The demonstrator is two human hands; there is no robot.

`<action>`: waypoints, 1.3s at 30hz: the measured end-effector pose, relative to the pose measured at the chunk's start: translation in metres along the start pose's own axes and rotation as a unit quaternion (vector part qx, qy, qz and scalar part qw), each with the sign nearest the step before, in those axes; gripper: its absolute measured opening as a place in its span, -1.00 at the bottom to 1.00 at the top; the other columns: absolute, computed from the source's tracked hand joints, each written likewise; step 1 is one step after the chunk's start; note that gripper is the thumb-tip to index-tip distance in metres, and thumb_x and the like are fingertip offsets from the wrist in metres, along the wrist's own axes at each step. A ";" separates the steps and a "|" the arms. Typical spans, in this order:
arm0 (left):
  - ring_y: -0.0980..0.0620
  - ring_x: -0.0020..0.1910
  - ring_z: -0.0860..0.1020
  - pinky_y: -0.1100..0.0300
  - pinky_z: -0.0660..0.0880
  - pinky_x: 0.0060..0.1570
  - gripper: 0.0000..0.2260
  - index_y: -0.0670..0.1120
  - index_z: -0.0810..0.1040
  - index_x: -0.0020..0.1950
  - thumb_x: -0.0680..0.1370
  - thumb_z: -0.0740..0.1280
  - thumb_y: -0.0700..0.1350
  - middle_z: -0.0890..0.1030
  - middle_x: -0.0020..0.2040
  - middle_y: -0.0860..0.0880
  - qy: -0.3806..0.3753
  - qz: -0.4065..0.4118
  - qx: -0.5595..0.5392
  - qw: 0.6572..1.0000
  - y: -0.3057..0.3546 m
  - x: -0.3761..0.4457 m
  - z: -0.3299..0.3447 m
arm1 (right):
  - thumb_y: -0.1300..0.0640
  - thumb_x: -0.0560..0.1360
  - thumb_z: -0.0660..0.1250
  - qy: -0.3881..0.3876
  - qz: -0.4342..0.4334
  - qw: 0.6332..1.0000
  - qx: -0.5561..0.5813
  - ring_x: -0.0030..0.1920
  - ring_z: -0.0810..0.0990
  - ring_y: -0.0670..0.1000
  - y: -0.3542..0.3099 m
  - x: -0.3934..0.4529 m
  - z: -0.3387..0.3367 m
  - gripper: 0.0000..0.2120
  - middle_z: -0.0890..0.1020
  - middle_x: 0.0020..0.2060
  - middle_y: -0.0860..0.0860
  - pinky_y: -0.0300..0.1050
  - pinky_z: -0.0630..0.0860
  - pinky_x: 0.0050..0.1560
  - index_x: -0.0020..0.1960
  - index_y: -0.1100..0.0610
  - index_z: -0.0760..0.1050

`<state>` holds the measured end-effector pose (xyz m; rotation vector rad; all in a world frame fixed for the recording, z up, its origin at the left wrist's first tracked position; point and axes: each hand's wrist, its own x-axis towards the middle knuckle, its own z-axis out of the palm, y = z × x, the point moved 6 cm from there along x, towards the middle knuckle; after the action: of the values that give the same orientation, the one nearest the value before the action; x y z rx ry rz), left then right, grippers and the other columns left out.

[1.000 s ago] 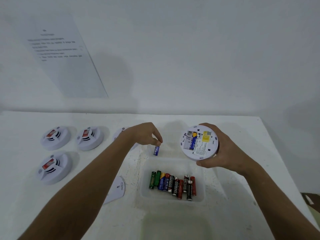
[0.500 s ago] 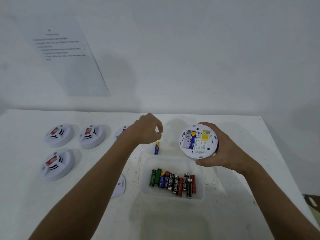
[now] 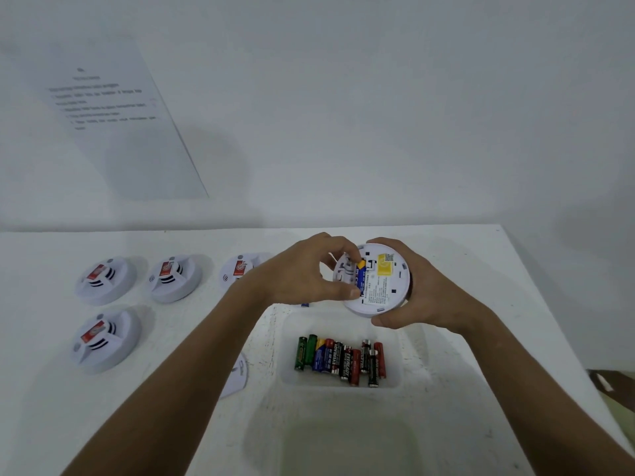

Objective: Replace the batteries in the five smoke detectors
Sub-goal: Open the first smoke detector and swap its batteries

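Our right hand [image 3: 422, 297] grips the open smoke detector [image 3: 378, 283]; our left hand [image 3: 305, 273] pinches its blue battery [image 3: 361, 277]. Next, we judge, pull it free.

We read "EVEREADY" on two black batteries [image 3: 346, 362] in the tray [image 3: 395, 379], lower centre of the frame. The printed sheet [image 3: 113, 111] on the wall, upper left, is too blurred for us to read, as is the detector's label [image 3: 376, 286].
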<state>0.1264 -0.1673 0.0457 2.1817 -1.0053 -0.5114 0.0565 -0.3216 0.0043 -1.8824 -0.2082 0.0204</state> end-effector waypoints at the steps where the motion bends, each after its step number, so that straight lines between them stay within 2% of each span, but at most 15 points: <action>1: 0.20 0.11 0.49 0.48 0.46 -0.10 -0.63 0.15 0.50 0.17 0.41 0.51 0.04 0.49 0.19 0.06 -0.001 -0.002 -0.005 1.000 -0.001 -0.001 0.001 | 0.31 0.13 0.62 0.004 -0.001 1.000 0.000 0.19 0.58 -0.06 0.000 0.000 0.001 -0.12 0.57 0.15 -0.11 -0.20 0.60 0.05 0.36 -0.02 0.36; 4: 0.14 0.10 0.50 0.49 0.45 -0.17 -0.63 0.10 0.48 0.18 0.43 0.51 -0.04 0.46 0.19 0.02 -0.005 -0.013 -0.029 0.999 -0.003 -0.002 0.005 | 0.29 0.10 0.60 0.019 -0.007 1.000 -0.010 0.16 0.58 -0.07 0.000 0.003 0.004 -0.13 0.57 0.13 -0.13 -0.21 0.59 0.04 0.33 -0.04 0.38; 9: 0.16 -0.15 0.48 0.53 0.38 -0.35 -0.65 0.04 0.40 0.15 0.47 0.48 -0.11 0.41 0.14 -0.01 -0.026 -0.034 -0.014 0.999 -0.007 0.001 0.010 | 0.29 0.08 0.59 0.027 -0.003 0.999 -0.029 0.13 0.58 -0.12 0.004 0.009 0.011 -0.13 0.57 0.11 -0.17 -0.29 0.55 0.03 0.31 -0.07 0.39; 11: 0.16 -0.14 0.47 0.51 0.38 -0.37 -0.65 0.02 0.40 0.14 0.46 0.48 -0.11 0.39 0.12 -0.01 -0.026 -0.029 -0.007 0.999 -0.009 0.002 0.008 | 0.26 0.07 0.60 0.025 0.001 0.999 -0.033 0.13 0.58 -0.11 0.005 0.012 0.013 -0.13 0.57 0.12 -0.17 -0.29 0.55 0.04 0.32 -0.07 0.39; 14: 0.10 0.01 0.46 0.43 0.42 -0.25 -0.65 0.01 0.40 0.11 0.44 0.50 -0.09 0.38 0.11 0.00 -0.012 -0.012 0.019 1.000 -0.010 0.002 0.004 | 0.16 0.05 0.60 0.024 0.005 0.999 -0.033 0.14 0.59 -0.08 0.006 0.015 0.014 -0.10 0.58 0.14 -0.11 -0.27 0.56 0.05 0.35 -0.03 0.38; 17: 0.05 0.09 0.45 0.21 0.50 0.01 -0.66 0.05 0.38 0.04 0.43 0.51 -0.08 0.39 0.10 0.01 0.015 0.000 0.032 0.999 -0.013 0.005 0.002 | 0.25 0.07 0.59 0.028 0.007 0.999 -0.033 0.10 0.60 -0.08 0.008 0.017 0.016 -0.13 0.59 0.10 -0.13 -0.25 0.58 0.02 0.33 -0.02 0.40; 19: 0.07 0.07 0.45 0.24 0.48 0.00 -0.68 0.06 0.38 0.00 0.43 0.51 -0.05 0.40 0.08 0.02 0.023 0.001 0.022 0.999 -0.012 0.007 0.003 | 0.29 0.08 0.58 0.028 0.011 0.999 -0.028 0.08 0.60 -0.10 0.009 0.018 0.017 -0.14 0.59 0.08 -0.15 -0.24 0.58 -0.01 0.32 -0.02 0.40; 21: 0.13 0.01 0.44 0.35 0.40 -0.11 -0.72 0.04 0.41 -0.01 0.45 0.48 -0.01 0.42 0.04 0.03 0.062 0.007 0.021 0.998 -0.011 0.009 0.001 | 0.31 0.09 0.58 0.029 0.010 0.999 -0.028 0.08 0.60 -0.12 0.008 0.019 0.017 -0.15 0.59 0.08 -0.18 -0.27 0.57 -0.02 0.32 -0.02 0.40; 24: 0.17 -0.13 0.46 0.30 0.40 -0.17 -0.79 -0.02 0.45 -0.07 0.48 0.46 -0.02 0.51 -0.09 0.06 0.126 0.015 0.001 0.992 -0.010 0.010 -0.005 | 0.30 0.11 0.58 0.032 0.009 0.999 -0.034 0.10 0.59 -0.14 0.005 0.021 0.012 -0.15 0.58 0.09 -0.17 -0.31 0.55 -0.01 0.32 -0.04 0.38; 27: 0.09 -0.16 0.57 0.26 0.51 -0.14 -0.79 0.00 0.52 0.02 0.45 0.49 -0.09 0.62 -0.14 0.01 0.132 -0.020 -0.095 0.987 -0.015 0.013 -0.012 | 0.26 0.11 0.58 0.038 0.009 0.998 -0.041 0.13 0.58 -0.12 0.004 0.018 0.004 -0.16 0.56 0.13 -0.12 -0.27 0.58 0.01 0.31 -0.10 0.38; 29: 0.11 -0.16 0.62 0.26 0.54 -0.08 -0.75 -0.03 0.59 0.07 0.43 0.52 -0.13 0.67 -0.13 -0.02 0.185 -0.061 -0.154 0.969 -0.029 0.013 -0.027 | 0.25 0.12 0.58 0.051 0.016 0.998 -0.038 0.15 0.57 -0.13 0.004 0.013 -0.003 -0.16 0.56 0.14 -0.15 -0.23 0.60 0.03 0.32 -0.10 0.38; 31: 0.10 -0.15 0.66 0.21 0.58 -0.02 -0.77 -0.08 0.64 0.00 0.38 0.55 -0.12 0.69 -0.15 0.00 0.230 -0.101 -0.142 0.957 -0.048 0.014 -0.042 | 0.26 0.12 0.58 0.066 0.025 0.997 -0.025 0.17 0.57 -0.15 0.006 0.006 -0.011 -0.15 0.57 0.14 -0.18 -0.23 0.60 0.03 0.34 -0.07 0.39; 33: 0.06 -0.11 0.66 0.20 0.56 -0.06 -0.77 -0.07 0.66 -0.06 0.35 0.58 -0.06 0.69 -0.15 0.03 0.205 -0.136 -0.067 0.967 -0.065 0.020 -0.043 | 0.26 0.12 0.58 0.075 0.033 0.996 -0.021 0.17 0.57 -0.17 0.010 0.000 -0.016 -0.15 0.58 0.14 -0.21 -0.27 0.59 0.03 0.35 -0.07 0.38; 35: 0.03 0.01 0.59 0.23 0.48 -0.08 -0.76 -0.04 0.68 -0.10 0.31 0.59 0.00 0.63 -0.05 0.05 0.154 -0.149 0.011 0.977 -0.074 0.027 -0.033 | 0.25 0.12 0.59 0.075 0.042 0.996 -0.023 0.17 0.56 -0.18 0.013 -0.003 -0.017 -0.15 0.57 0.13 -0.23 -0.29 0.58 0.03 0.34 -0.09 0.38; 39: -0.03 0.36 0.31 -0.08 0.30 0.32 -0.74 0.09 0.69 -0.08 0.29 0.58 0.11 0.40 0.32 0.01 0.054 -0.161 0.087 0.982 -0.087 0.035 -0.012 | 0.24 0.12 0.59 0.072 0.050 0.996 -0.025 0.20 0.55 -0.18 0.017 -0.007 -0.016 -0.15 0.56 0.15 -0.24 -0.29 0.57 0.06 0.33 -0.11 0.38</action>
<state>0.2004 -0.1480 -0.0102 2.5177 -0.6621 -0.4579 0.0533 -0.3430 -0.0070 -1.9334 -0.0163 -0.0524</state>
